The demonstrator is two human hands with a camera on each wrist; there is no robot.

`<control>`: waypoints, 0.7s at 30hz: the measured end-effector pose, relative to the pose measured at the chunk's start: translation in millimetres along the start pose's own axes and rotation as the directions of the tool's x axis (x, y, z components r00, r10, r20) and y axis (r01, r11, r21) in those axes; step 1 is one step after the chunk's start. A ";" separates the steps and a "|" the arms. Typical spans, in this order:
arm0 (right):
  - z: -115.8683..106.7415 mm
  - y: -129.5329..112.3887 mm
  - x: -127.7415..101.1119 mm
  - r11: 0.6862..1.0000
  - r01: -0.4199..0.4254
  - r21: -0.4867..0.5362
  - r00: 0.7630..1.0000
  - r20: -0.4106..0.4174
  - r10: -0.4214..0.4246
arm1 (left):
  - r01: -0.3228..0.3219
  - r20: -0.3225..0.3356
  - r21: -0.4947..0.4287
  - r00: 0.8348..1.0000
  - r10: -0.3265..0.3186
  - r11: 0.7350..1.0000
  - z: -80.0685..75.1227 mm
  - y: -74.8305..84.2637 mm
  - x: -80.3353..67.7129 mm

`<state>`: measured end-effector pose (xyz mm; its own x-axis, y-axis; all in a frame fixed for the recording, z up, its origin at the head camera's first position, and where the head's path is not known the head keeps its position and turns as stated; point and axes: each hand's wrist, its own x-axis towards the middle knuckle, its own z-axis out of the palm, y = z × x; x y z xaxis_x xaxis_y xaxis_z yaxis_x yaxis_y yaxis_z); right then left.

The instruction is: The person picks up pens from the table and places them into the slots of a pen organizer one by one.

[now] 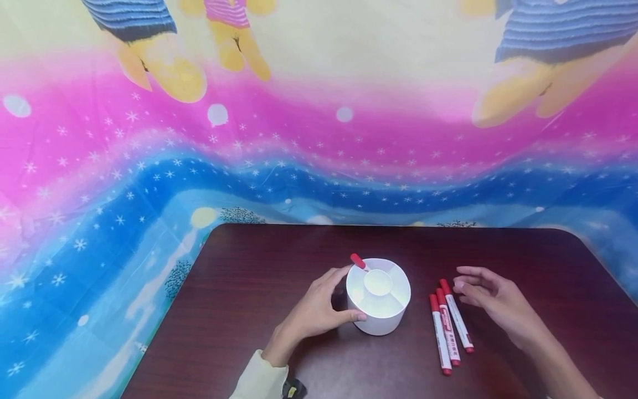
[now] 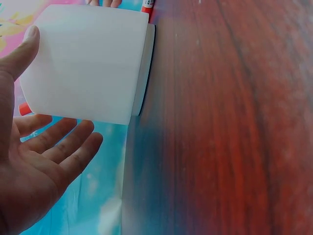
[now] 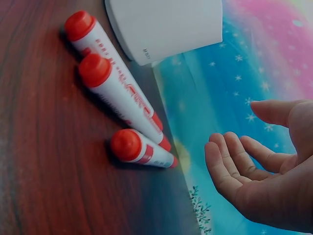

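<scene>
A white round pen holder [image 1: 379, 299] with several compartments stands mid-table; one red-capped marker [image 1: 358, 261] leans in its far left slot. My left hand [image 1: 319, 307] cups the holder's left side. Its thumb touches the wall [image 2: 88, 63], while the fingers [image 2: 58, 147] lie straight and spread with a gap to it. Three red-capped white markers [image 1: 448, 327] lie side by side on the table right of the holder. My right hand [image 1: 480, 293] hovers just right of their caps, fingers relaxed and holding nothing. In the right wrist view it [image 3: 264, 176] is clear of the markers [image 3: 122, 93].
The dark wooden table [image 1: 259, 332] has rounded far corners. A bright cartoon cloth [image 1: 319, 138] hangs behind it and drapes past its left edge. A cream sleeve [image 1: 259, 379] covers my left wrist.
</scene>
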<state>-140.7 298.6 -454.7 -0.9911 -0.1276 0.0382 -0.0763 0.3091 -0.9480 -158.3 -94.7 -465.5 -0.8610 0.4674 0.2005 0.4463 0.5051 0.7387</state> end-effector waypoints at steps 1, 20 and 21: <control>0.0 1.2 -0.2 1.000 -0.003 -0.003 1.000 0.000 0.003 | 0.002 0.001 0.002 1.000 -0.002 1.000 -0.1 0.1 0.0; -1.5 14.8 -3.4 0.988 -0.128 -0.088 0.991 0.020 0.131 | 0.018 0.010 0.001 1.000 -0.018 1.000 -0.4 0.7 0.0; -1.7 15.4 -3.8 0.987 -0.132 -0.090 0.991 0.022 0.134 | 0.019 0.011 0.001 1.000 -0.019 1.000 -0.4 0.6 -0.1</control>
<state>-138.3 305.4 -468.9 -0.9897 -0.1058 -0.0964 0.0454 0.4063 -0.9126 -158.0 -94.8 -464.9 -0.8664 0.4660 0.1794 0.4302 0.5142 0.7420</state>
